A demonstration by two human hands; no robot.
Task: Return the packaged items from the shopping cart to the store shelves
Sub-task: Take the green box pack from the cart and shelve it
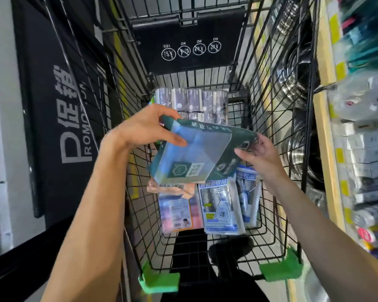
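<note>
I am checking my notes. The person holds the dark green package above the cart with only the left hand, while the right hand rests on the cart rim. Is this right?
Not quite. The head view shows both hands on the green package: the left hand grips its upper left corner, and the right hand holds its right edge, not the rim. It is indeed held above the cart.

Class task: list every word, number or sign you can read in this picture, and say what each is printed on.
"PROMO…" with large Chinese characters: black sign, partly hidden by cart wire.
"YES", "NO", "NO", "NO", upside down by round pictograms: cart flap.
"厚": white-blue pack.
Green pack, held by left hand and right hand: print blurred.
Shelf goods: unreadable.
</note>
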